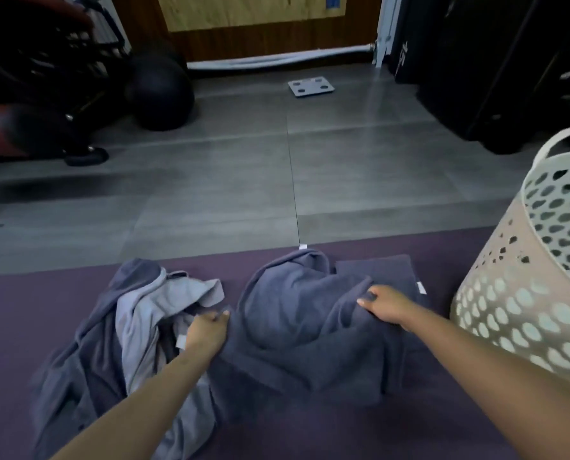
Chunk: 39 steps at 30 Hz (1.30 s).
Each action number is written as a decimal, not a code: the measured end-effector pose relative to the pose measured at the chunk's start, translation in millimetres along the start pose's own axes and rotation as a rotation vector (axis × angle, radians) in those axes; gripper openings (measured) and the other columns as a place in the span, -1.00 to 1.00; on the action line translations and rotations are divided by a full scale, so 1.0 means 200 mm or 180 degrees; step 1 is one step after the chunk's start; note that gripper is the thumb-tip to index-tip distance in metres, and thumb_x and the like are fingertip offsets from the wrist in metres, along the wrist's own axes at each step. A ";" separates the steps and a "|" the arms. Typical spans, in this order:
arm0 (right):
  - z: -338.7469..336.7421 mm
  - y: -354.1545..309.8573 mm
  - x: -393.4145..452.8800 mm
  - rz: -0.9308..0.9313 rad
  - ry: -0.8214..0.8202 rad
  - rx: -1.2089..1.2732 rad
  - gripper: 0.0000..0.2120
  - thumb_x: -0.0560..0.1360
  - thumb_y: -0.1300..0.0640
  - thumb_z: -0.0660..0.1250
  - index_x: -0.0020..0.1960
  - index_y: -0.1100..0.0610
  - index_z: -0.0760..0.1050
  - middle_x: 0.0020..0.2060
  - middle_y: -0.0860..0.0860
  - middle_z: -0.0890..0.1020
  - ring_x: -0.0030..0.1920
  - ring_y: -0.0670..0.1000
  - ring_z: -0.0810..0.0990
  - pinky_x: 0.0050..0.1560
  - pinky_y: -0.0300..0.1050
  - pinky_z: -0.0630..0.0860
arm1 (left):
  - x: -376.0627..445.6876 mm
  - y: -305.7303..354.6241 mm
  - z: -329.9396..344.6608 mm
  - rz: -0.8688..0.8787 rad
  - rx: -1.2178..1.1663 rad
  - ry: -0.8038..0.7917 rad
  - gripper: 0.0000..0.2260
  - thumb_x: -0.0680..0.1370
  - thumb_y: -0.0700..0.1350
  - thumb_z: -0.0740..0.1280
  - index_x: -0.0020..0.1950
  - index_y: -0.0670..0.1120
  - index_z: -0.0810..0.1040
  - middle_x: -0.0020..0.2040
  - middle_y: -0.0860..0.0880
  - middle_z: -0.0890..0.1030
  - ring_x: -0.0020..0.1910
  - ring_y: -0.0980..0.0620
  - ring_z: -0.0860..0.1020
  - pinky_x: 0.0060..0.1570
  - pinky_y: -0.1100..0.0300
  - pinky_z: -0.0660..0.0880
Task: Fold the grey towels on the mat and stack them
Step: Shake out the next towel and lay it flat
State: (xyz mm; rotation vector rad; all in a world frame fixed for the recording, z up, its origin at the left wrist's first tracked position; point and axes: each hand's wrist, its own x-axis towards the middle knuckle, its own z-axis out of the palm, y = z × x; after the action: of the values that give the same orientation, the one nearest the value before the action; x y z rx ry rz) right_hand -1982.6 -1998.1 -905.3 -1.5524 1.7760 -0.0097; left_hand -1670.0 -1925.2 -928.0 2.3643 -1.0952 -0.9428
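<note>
Purple mat [27, 300], rumpled terry towel [296, 327]

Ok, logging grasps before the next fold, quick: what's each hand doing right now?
Left hand: closed on the left edge of the dark grey towel.
Right hand: closed on a fold of the same towel.

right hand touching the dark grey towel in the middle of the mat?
Touching. The head view shows the right hand pinching a raised fold of the dark grey towel, fingertips closed on the cloth.
</note>
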 end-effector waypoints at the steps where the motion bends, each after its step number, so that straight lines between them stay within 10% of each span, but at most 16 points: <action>1: 0.05 0.02 0.02 0.0026 0.0010 -0.0151 -0.70 0.58 0.00 0.19 0.14 0.20 0.48 0.24 0.16 0.52 0.23 0.14 0.49 0.03 -0.15 0.36 | 0.01 -0.04 0.05 -0.0062 0.0023 -0.0087 -0.70 0.63 -0.07 0.16 -0.12 -0.24 0.55 0.11 -0.31 0.58 0.06 -0.19 0.52 0.03 0.09 0.34; 4: 0.19 0.10 0.05 0.0174 0.0222 -0.0155 -0.84 0.56 0.05 0.22 -0.09 0.14 0.39 0.15 0.18 0.56 0.17 0.17 0.51 0.01 -0.12 0.39 | 0.03 -0.14 0.19 -0.0205 -0.0043 -0.0237 -0.70 0.63 -0.07 0.18 -0.18 -0.23 0.52 0.10 -0.31 0.57 0.15 -0.25 0.51 0.09 0.08 0.36; 11: 0.41 0.22 0.15 0.0231 0.1007 0.0617 -0.51 0.43 -0.06 0.40 0.22 0.23 0.42 0.16 0.17 0.47 0.20 0.17 0.45 0.18 0.01 0.42 | 0.13 -0.27 0.43 -0.0239 0.0086 -0.0193 -0.58 0.58 0.04 0.26 0.21 -0.30 0.46 0.21 -0.30 0.52 0.20 -0.25 0.47 0.17 0.02 0.38; 17: 0.51 0.20 0.25 0.0525 0.0991 0.1653 -0.65 0.50 -0.07 0.30 -0.22 0.23 0.41 -0.26 0.08 0.52 -0.14 0.11 0.52 -0.10 -0.06 0.43 | 0.19 -0.32 0.57 -0.0480 -0.0146 0.0075 -0.32 0.48 0.07 0.41 0.43 -0.26 0.25 0.41 -0.29 0.27 0.38 -0.26 0.29 0.36 -0.04 0.26; 21: 0.51 0.19 0.25 0.0601 0.1229 0.2247 -0.62 0.53 -0.06 0.26 -0.27 0.22 0.35 -0.34 0.11 0.48 -0.26 0.08 0.47 -0.16 -0.04 0.42 | 0.27 -0.37 0.59 -0.0352 -0.0381 0.0010 -0.58 0.47 0.02 0.43 0.04 -0.34 0.51 -0.02 -0.26 0.59 0.04 -0.26 0.57 -0.05 0.05 0.51; 30: 0.39 0.34 0.08 0.0046 0.1392 0.1193 -0.64 0.57 -0.05 0.19 -0.23 0.22 0.38 -0.33 0.06 0.49 -0.21 0.07 0.45 -0.21 -0.14 0.23 | 0.08 -0.29 0.39 0.0016 -0.1752 0.0055 -0.69 0.52 0.13 0.34 -0.01 -0.11 0.57 -0.13 -0.04 0.65 -0.13 0.00 0.62 -0.07 0.07 0.56; 39: 0.49 0.60 -0.12 0.0323 0.0474 -0.0353 -0.69 0.59 0.03 0.16 -0.28 0.11 0.25 -0.04 0.26 0.60 0.06 0.24 0.56 -0.13 -0.06 0.36 | -0.19 -0.54 0.39 0.0184 0.0409 -0.0638 -0.71 0.58 -0.04 0.27 -0.22 -0.23 0.51 -0.32 -0.13 0.57 -0.32 -0.04 0.52 -0.35 0.15 0.38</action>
State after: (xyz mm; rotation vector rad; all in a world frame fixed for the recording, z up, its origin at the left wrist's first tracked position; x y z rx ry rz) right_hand -2032.4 -1900.5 -1018.2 -1.5720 2.0006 0.0234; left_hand -1686.3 -1830.7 -1029.4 2.3635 -1.3293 -1.1396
